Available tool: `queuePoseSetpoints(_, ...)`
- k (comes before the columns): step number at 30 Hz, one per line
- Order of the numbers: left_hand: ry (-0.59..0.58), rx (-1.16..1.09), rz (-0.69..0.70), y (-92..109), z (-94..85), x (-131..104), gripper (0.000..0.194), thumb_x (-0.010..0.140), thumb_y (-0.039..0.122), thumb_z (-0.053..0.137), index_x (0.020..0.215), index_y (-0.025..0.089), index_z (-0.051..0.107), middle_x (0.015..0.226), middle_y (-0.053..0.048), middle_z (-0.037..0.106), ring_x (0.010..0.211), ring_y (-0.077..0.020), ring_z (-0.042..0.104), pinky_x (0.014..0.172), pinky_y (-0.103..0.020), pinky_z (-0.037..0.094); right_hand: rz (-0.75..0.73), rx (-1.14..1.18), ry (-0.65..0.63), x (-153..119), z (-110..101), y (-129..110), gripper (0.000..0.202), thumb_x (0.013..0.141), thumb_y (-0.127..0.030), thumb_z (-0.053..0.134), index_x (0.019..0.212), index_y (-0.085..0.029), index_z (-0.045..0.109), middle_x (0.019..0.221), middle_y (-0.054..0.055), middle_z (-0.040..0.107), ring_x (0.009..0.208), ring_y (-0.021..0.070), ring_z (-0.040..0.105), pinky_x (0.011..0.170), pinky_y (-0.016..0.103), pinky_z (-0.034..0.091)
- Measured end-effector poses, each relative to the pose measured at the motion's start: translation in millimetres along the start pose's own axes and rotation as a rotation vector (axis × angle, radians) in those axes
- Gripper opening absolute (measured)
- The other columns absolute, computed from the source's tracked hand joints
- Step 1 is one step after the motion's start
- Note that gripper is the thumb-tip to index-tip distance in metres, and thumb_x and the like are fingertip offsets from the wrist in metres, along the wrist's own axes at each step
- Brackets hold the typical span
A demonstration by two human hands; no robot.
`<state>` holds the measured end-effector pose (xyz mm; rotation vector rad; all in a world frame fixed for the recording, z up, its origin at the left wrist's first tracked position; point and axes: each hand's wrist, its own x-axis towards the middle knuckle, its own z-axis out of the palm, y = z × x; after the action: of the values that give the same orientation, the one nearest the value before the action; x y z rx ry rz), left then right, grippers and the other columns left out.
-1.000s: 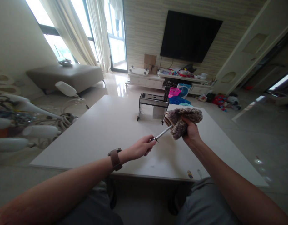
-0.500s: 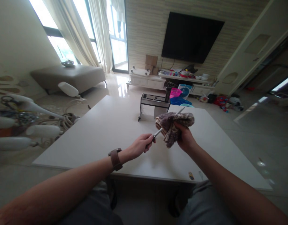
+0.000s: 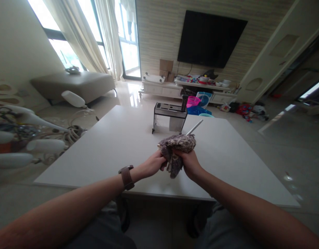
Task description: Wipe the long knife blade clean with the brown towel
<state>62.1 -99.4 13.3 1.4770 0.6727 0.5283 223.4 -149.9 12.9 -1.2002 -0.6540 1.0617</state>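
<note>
My left hand [image 3: 154, 163] is closed around the handle end of a sharpening steel [image 3: 194, 127], a slim silvery rod that slants up and away to the right. The handle is hidden by my fingers and the cloth. A brown and grey patterned cloth [image 3: 178, 142] is bunched around the rod near the left hand, and my right hand [image 3: 191, 162] grips it. Only the rod's far end sticks out beyond the cloth. Behind the hands, a knife block [image 3: 167, 108] with a slotted top and clear sides stands on the white table [image 3: 97, 155]; one black handle [image 3: 184, 100] rises from its right end.
Beyond the table are a low white cabinet [image 3: 162, 90] with clutter on top, a pink basket [image 3: 193, 101] and several bags. A lamp with white shades [image 3: 46, 145] and cables lies at the left. A padded bench [image 3: 73, 84] stands by the window.
My right hand has slid the cloth down the rod towards my left hand, so more of the rod's far end shows. My left hand has barely moved.
</note>
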Motion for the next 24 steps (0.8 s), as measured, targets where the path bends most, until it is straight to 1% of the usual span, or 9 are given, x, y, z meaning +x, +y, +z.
queuePoseSetpoints(6, -0.018, 0.053, 0.006, -3, -2.6, 1, 0.022, 0.083, 0.028, 0.046, 0.063, 0.019, 0.047, 0.052, 0.001, 0.048, 0.048, -0.0099, 0.043, 0.047, -0.023, 0.033, 0.009, 0.026, 0.023, 1, 2, -2, 0.04, 0.056, -0.025, 0.091, 0.092, -0.016, 0.077, 0.09, 0.005, 0.08, 0.081, 0.0246, 0.072, 0.078, 0.038, 0.058)
queuePoseSetpoints(9, -0.007, 0.042, -0.03, -5, -3.1, 1, 0.023, 0.085, 0.03, 0.045, 0.065, 0.02, 0.046, 0.054, 0.002, 0.048, 0.048, -0.0102, 0.043, 0.047, -0.023, 0.033, 0.029, 0.039, 0.03, 3, 2, -5, 0.039, 0.056, -0.025, 0.091, 0.092, -0.016, 0.077, 0.09, 0.005, 0.08, 0.081, 0.0237, 0.072, 0.078, 0.037, 0.057)
queuePoseSetpoints(12, 0.009, 0.029, -0.055, -1, -1.3, -1, 0.025, 0.087, 0.035, 0.047, 0.067, 0.02, 0.044, 0.056, 0.003, 0.046, 0.049, -0.0099, 0.042, 0.046, -0.023, 0.033, 0.021, 0.05, 0.041, 6, 0, -8, 0.038, 0.057, -0.026, 0.09, 0.091, -0.015, 0.077, 0.09, 0.005, 0.08, 0.079, 0.0237, 0.072, 0.077, 0.036, 0.057)
queuePoseSetpoints(14, 0.002, 0.004, -0.054, 3, 0.1, -3, 0.027, 0.089, 0.042, 0.049, 0.073, 0.02, 0.044, 0.059, 0.004, 0.045, 0.05, -0.0096, 0.041, 0.047, -0.022, 0.034, 0.008, 0.064, 0.062, 8, -1, -13, 0.038, 0.056, -0.026, 0.09, 0.09, -0.015, 0.077, 0.088, 0.005, 0.08, 0.078, 0.0242, 0.072, 0.076, 0.037, 0.058)
queuePoseSetpoints(16, -0.015, -0.018, -0.042, 8, 0.9, -4, 0.029, 0.091, 0.048, 0.051, 0.083, 0.02, 0.047, 0.062, 0.005, 0.045, 0.051, -0.0098, 0.041, 0.047, -0.022, 0.034, -0.006, 0.083, 0.08, 12, -3, -18, 0.038, 0.055, -0.026, 0.09, 0.089, -0.016, 0.076, 0.088, 0.005, 0.08, 0.078, 0.0247, 0.073, 0.077, 0.038, 0.058)
queuePoseSetpoints(19, -0.046, 0.014, -0.017, 12, 1.0, -5, 0.032, 0.091, 0.051, 0.054, 0.097, 0.02, 0.049, 0.064, 0.007, 0.044, 0.053, -0.0104, 0.042, 0.049, -0.022, 0.035, -0.039, 0.104, 0.101, 19, -7, -25, 0.036, 0.055, -0.026, 0.089, 0.088, -0.016, 0.076, 0.086, 0.005, 0.08, 0.077, 0.0244, 0.073, 0.078, 0.039, 0.059)
queuePoseSetpoints(24, -0.027, 0.147, -0.054, 17, 1.7, -7, 0.033, 0.091, 0.053, 0.055, 0.091, 0.021, 0.045, 0.062, 0.007, 0.046, 0.053, -0.0107, 0.041, 0.049, -0.023, 0.034, -0.085, 0.146, 0.178, 37, -20, -40, 0.034, 0.053, -0.025, 0.09, 0.083, -0.017, 0.075, 0.085, 0.004, 0.08, 0.076, 0.0246, 0.073, 0.077, 0.041, 0.061)
